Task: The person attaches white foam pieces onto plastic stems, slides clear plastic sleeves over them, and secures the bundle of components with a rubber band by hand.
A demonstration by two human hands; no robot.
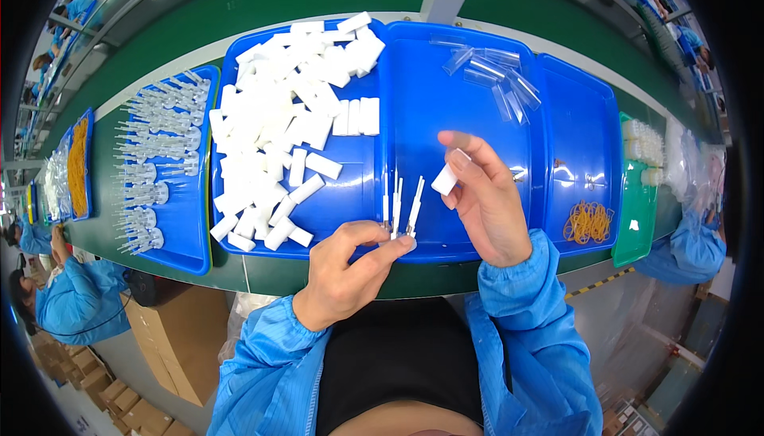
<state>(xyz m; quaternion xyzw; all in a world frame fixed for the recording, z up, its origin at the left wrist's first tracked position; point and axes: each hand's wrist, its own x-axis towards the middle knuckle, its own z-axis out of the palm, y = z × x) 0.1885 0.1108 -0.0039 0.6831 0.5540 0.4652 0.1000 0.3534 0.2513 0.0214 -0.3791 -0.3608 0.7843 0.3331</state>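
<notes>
Between the thumb and fingers of my left hand (344, 281) is a pronged part (415, 205) with several thin white rods pointing up; its base is partly hidden by the fingertips. To its right, my right hand (495, 217) is raised over a blue tray and pinches a small white block (444, 181). The block and the rods are apart. Left of them, many similar white blocks (278, 118) are heaped in another blue tray (350, 205). Clear tubes (493, 70) lie at the far end of the tray (422, 126) under my right hand.
A blue tray (187, 254) at left holds rows of pronged parts (159, 130). Yellow rubber bands (589, 223) lie in the right blue tray (577, 134), beside a green tray (629, 245). A cardboard box (171, 332) stands below the table's left. Co-workers in blue sit at both sides.
</notes>
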